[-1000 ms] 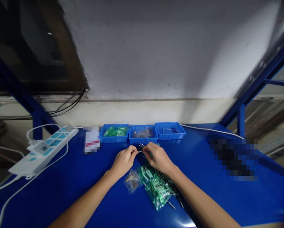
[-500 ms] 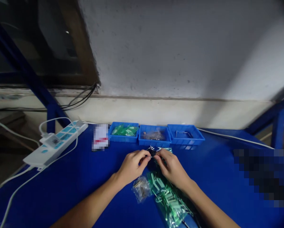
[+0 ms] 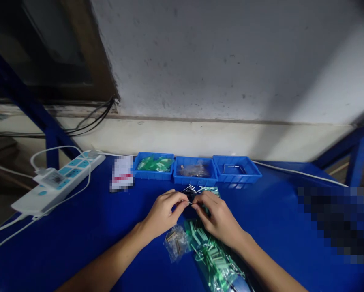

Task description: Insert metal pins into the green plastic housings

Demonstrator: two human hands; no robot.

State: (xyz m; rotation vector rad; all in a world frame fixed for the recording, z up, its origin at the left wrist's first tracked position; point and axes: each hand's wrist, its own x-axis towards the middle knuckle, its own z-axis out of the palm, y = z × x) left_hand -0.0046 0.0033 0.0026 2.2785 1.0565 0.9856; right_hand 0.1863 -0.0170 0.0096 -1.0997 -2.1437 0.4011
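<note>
My left hand (image 3: pixel 167 211) and my right hand (image 3: pixel 215 211) meet over the blue table, each with thumb and fingertips pinched. Between the pinches runs a small, thin, light-coloured rod (image 3: pixel 190 202), its ends hidden by my fingers. Just behind my hands lie dark metallic pieces (image 3: pixel 190 189) and a pile of pale green strips (image 3: pixel 210 190). Below my left hand rests a clear bag of brownish pins (image 3: pixel 176 242). A green plastic bag (image 3: pixel 214 259) with pale green strips lies below my right hand and reaches the bottom edge.
Along the wall stand a blue bin with green packets (image 3: pixel 154 175), a blue bin with brownish pieces (image 3: pixel 195 180) and a blue bin with bent metal rods (image 3: pixel 238 178). A white power strip (image 3: pixel 58 184) with cables lies left, near a blurred-out card (image 3: pixel 123 172).
The whole view has shifted slightly, so most things sit a little further left. Both hands keep their pinch, and a bit more of the thin rod shows between them.
</note>
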